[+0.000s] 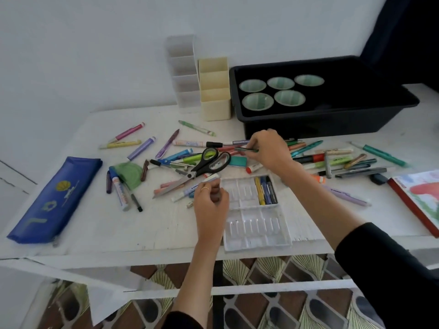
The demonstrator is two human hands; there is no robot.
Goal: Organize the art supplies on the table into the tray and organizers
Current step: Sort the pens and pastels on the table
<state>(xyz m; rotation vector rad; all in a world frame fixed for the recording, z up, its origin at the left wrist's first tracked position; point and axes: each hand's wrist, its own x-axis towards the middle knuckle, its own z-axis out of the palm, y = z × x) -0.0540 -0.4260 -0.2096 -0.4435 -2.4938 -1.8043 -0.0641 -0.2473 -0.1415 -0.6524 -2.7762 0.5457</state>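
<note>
Pens, markers and crayons lie scattered over the white table (142, 231). My left hand (210, 203) curls round a short white stick (212, 178) just left of the clear plastic crayon tray (256, 238), which holds several crayons (266, 189) in its upper right slot. My right hand (268, 150) pinches a thin dark green pen (245, 149) above the pile. Black-handled scissors (206, 163) lie between my hands. At the back stand a clear organizer (184, 74), a cream organizer (215, 91) and a black bin (332, 119) with several green cups (257, 100).
A blue pencil case (54, 200) lies at the left. A red-edged book with a painted picture (420, 198) sits at the right edge. A green protractor (128, 173) and a teal eraser (237, 161) lie in the pile. The table's front edge is near my forearms.
</note>
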